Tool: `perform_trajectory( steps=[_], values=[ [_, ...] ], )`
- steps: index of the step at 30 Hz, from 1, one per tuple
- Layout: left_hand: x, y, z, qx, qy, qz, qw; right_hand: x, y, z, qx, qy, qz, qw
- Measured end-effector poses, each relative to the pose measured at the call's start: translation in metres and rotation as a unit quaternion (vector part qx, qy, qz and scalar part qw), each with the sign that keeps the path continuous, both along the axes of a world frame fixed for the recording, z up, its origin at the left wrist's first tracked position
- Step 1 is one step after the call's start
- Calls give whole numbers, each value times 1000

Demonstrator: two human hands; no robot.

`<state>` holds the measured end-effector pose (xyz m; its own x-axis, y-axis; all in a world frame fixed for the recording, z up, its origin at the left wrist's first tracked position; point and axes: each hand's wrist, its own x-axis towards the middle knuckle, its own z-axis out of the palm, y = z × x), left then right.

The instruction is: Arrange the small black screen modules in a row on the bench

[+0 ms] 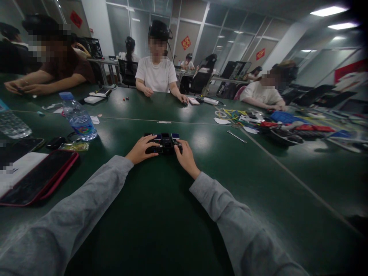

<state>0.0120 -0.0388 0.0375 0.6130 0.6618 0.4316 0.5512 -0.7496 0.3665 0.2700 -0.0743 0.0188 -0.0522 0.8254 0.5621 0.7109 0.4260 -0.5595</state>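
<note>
Several small black blocks, some with dark blue tops, sit close together as a dark cluster [166,142] on the green table [161,214]. On the cluster's left side rests my left hand [141,149], its fingers spread over the blocks. My right hand [186,156] is at the right side, thumb and fingers closed around a small dark block there. One block with a blue face [175,135] stands at the back right of the cluster. Parts of the blocks are hidden beneath the fingers.
Left lie a water bottle [79,119], a second bottle [11,120] and a phone in a red case [40,176]. To the right are a wrench [236,137] and a pile of cables and tools [287,126]. Across the table sits a person in white [156,74]; others sit at both sides.
</note>
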Motion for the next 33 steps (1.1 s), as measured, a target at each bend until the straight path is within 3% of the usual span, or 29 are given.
perform_trajectory(
  steps=[9, 13, 15, 18, 20, 25, 33],
  values=[
    [1, 1, 0, -6, -10, -4, 1000, -2, -1, 1, -4, -11, 17, 1000],
    [1, -4, 7, -17, -69, 47, 996, -1, 0, 1, 2, -1, 17, 1000],
    [-2, -2, 7, -29, -153, 114, 981, -1, 0, 2, 5, 12, 7, 1000],
    [-11, 7, 1, -76, -289, 226, 927, 1, 1, 2, 12, 37, -28, 999],
    [-15, 14, -5, -110, -352, 254, 894, 3, 2, 2, 16, 60, -50, 997],
    [-18, 18, -13, -155, -389, 230, 878, 7, 5, 0, 6, 84, -66, 994],
    [-17, 18, -12, -204, -418, 208, 860, 3, 1, 4, -35, 65, -11, 997]
  ],
)
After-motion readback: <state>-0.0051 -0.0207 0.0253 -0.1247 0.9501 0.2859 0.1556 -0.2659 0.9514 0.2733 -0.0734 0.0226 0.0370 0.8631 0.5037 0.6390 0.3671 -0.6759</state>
